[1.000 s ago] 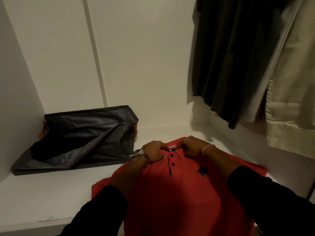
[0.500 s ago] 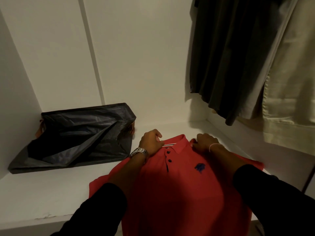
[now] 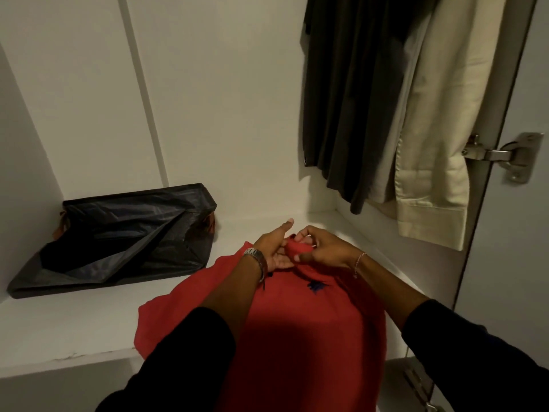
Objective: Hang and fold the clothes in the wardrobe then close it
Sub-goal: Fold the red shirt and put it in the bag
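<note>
A red polo shirt with a dark chest logo lies front-up on the white wardrobe shelf, its lower part hanging over the front edge. Both hands meet at its collar. My right hand pinches the bunched red collar between thumb and fingers. My left hand, with a metal watch on the wrist, touches the collar from the left with the index finger pointing out; whether its other fingers hold cloth is hidden.
A flat black bag leans against the back wall at the shelf's left. Dark clothes and a cream garment hang at the upper right. The wardrobe door with a metal hinge stands open on the right.
My hands were apart on the two collar tips; they have come together at the collar's middle, and the collar is now bunched in my right hand. The camera has tilted slightly.
</note>
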